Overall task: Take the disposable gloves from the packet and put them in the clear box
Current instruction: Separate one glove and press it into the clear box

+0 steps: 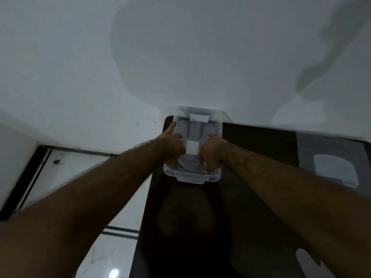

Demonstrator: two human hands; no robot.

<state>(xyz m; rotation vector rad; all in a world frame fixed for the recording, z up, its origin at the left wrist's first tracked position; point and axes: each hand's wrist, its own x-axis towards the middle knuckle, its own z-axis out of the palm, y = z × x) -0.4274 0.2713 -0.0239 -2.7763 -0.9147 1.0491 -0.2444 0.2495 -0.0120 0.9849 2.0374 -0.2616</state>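
Observation:
The clear box (192,178) stands at the far left corner of the dark table (259,145), against the wall. Both my hands reach down into it. My left hand (173,145) and my right hand (211,149) have their fingers curled around a pale, see-through bundle of disposable gloves (191,147) held between them, low inside the box. More thin clear film lies on the box floor under the hands. A white label sits on the box's far wall. No packet is recognisable.
A clear, lid-like piece (334,169) lies on the right side of the table. A pale shape (306,259) shows near the table's front right. White tiled floor (112,255) lies to the left of the table.

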